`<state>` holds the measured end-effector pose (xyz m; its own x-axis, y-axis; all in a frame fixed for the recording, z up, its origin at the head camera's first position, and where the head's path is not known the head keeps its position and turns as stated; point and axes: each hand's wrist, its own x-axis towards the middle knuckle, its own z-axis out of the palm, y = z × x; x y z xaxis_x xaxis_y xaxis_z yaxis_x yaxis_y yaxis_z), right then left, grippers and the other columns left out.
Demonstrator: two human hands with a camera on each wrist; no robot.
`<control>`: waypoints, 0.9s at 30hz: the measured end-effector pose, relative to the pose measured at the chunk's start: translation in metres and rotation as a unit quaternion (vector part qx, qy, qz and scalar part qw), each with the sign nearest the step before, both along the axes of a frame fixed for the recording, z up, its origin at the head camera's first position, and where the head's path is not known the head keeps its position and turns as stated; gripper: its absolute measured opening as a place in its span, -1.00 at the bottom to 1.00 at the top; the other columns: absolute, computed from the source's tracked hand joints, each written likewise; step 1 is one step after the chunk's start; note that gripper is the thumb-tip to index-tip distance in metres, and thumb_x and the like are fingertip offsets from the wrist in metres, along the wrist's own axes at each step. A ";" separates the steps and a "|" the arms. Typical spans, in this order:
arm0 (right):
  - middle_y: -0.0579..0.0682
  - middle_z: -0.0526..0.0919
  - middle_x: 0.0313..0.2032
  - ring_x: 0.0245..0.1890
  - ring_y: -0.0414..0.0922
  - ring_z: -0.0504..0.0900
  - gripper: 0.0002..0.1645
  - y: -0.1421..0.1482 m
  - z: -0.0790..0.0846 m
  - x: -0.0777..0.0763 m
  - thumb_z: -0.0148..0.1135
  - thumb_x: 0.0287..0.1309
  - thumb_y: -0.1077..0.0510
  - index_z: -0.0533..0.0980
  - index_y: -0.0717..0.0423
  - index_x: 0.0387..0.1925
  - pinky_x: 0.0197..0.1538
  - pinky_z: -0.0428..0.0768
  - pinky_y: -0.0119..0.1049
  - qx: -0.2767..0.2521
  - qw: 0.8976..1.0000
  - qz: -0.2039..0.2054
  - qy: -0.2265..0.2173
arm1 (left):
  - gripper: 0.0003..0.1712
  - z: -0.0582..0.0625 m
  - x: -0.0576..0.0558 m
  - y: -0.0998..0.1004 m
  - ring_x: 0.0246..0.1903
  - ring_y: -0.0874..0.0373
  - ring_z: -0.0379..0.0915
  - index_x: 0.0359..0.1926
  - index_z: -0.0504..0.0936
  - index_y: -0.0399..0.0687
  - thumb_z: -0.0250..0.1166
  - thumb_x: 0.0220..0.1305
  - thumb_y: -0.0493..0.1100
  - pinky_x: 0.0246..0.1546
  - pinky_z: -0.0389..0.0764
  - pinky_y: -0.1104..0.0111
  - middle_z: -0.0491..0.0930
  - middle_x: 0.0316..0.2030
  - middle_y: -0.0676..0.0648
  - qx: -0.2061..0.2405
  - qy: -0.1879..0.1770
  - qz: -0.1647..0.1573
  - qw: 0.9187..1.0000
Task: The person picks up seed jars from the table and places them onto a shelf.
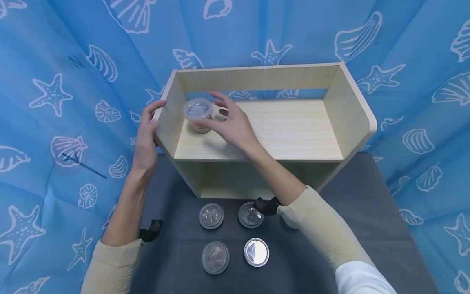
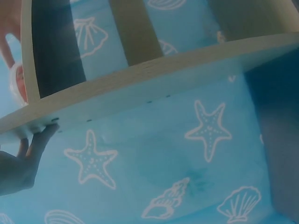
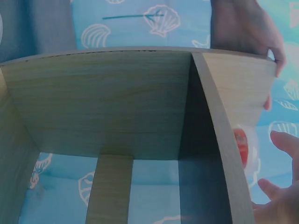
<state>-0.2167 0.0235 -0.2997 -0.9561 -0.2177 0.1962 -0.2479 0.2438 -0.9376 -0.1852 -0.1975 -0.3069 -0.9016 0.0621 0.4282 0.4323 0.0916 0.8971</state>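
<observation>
A small clear round tub with a lid (image 1: 198, 109) stands on the upper board at the left end of a pale wooden shelf (image 1: 293, 126). Reddish contents show through its side in the right wrist view (image 3: 242, 145). My right hand (image 1: 235, 124) is beside the tub, thumb near its front and fingers spread; a gap shows between them in the right wrist view. My left hand (image 1: 146, 141) holds the edge of the shelf's left side panel, its fingertips bent over the edge. From the left wrist view, fingers (image 2: 41, 140) touch the panel's outer face.
On the dark table (image 1: 360, 196) in front of the shelf lie several round lidded tubs, among them a clear one (image 1: 215, 257) and a shiny-topped one (image 1: 256, 252). Another is partly hidden under the right forearm. A blue shell-print curtain (image 1: 235, 36) hangs behind and at both sides.
</observation>
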 end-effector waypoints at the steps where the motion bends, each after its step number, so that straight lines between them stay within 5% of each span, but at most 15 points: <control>1: 0.08 0.38 0.35 0.32 0.07 0.40 -0.11 0.003 -0.001 0.002 0.46 0.11 -0.04 0.28 -0.13 0.44 0.30 0.39 -0.08 -0.007 1.000 0.001 0.001 | -0.46 0.000 0.000 0.000 -0.05 -0.07 0.27 0.37 0.31 0.01 -0.31 0.47 -0.12 -0.17 0.31 0.20 0.33 0.19 -0.13 -0.001 0.000 0.001 1.000; 27: 0.03 0.43 0.31 0.29 0.08 0.45 -0.21 0.079 -0.002 0.060 0.36 0.18 0.28 0.28 0.09 0.41 0.27 0.45 -0.07 -0.082 0.994 0.053 0.043 | -0.41 -0.001 0.000 0.004 0.06 -0.05 0.24 0.39 0.32 0.00 -0.33 0.43 -0.13 -0.05 0.28 0.19 0.31 0.24 -0.09 0.000 0.014 0.014 1.000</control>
